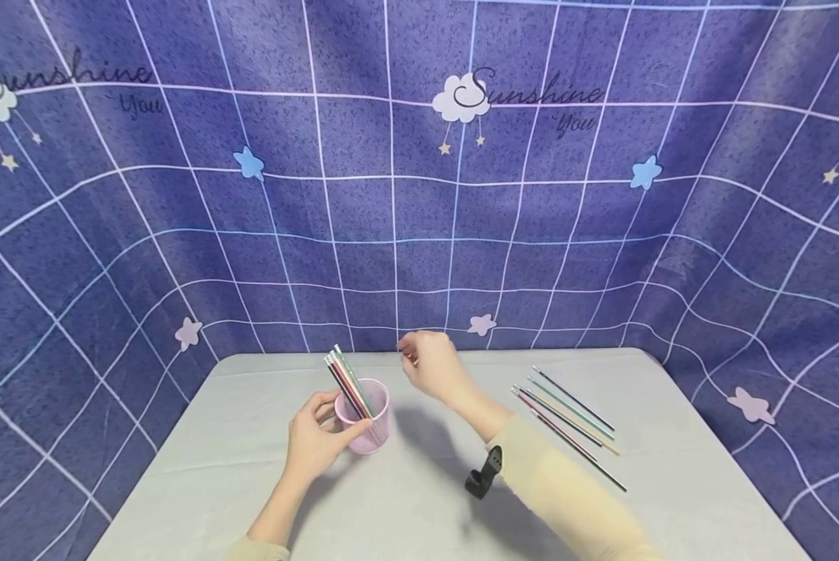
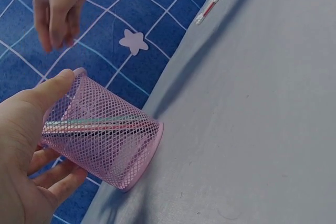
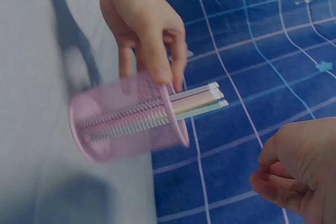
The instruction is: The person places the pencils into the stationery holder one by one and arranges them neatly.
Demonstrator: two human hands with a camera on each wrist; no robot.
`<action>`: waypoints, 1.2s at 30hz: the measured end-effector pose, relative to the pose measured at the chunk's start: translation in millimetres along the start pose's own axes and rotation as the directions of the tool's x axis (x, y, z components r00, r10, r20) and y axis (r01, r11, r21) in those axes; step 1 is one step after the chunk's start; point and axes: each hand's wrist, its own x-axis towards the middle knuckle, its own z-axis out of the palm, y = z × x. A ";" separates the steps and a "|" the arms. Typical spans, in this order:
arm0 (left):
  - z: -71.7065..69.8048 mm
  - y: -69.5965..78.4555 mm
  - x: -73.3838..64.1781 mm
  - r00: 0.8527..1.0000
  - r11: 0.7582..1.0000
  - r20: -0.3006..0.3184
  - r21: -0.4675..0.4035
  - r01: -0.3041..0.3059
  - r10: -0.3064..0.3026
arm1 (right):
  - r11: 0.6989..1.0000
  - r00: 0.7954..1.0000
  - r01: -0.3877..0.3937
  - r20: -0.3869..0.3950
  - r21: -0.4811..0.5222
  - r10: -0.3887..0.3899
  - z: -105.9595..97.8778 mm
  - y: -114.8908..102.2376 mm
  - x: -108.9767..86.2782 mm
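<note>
A pink mesh pencil cup (image 1: 381,430) stands on the table, left of the middle. My left hand (image 1: 314,442) grips it from the left, thumb on the near side of the rim and fingers round the back. Several pencils (image 1: 345,380) lean inside, their white-tipped ends sticking out above the rim; through the mesh the pencils (image 2: 105,126) show down to the base. Up and to the right of the cup, my right hand (image 1: 436,366) hovers with loosely bent fingers. Nothing shows between its fingers (image 3: 273,182) in the right wrist view.
Several loose pencils (image 1: 574,398) lie roughly parallel and slanted on the right of the pale-covered table (image 1: 251,389). A black wrist camera (image 1: 484,474) sits on my right sleeve. Behind and at both sides hangs a blue gridded curtain (image 1: 419,210) with stars and clouds.
</note>
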 end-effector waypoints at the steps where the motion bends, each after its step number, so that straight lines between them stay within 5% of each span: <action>1: 0.0 0.3 -0.1 1.000 1.000 0.000 0.000 -0.003 0.003 | 1.000 1.000 -0.011 -0.003 0.001 0.011 -5.1 3.8 -1.6; 11: -0.7 0.7 0.5 1.000 1.000 -0.005 -0.004 -0.006 0.006 | 0.996 0.996 -0.075 -0.043 -0.055 0.073 -43.8 47.4 -25.1; 26: -1.0 0.0 -1.5 1.000 0.999 -0.002 -0.037 0.004 -0.004 | 0.991 0.997 -0.076 -0.034 -0.109 0.073 -63.6 104.6 -75.2; 36: 0.6 -3.2 0.4 1.000 1.000 -0.011 -0.014 -0.001 0.001 | 0.971 0.983 -0.168 0.041 -0.169 0.178 -76.0 137.3 -118.0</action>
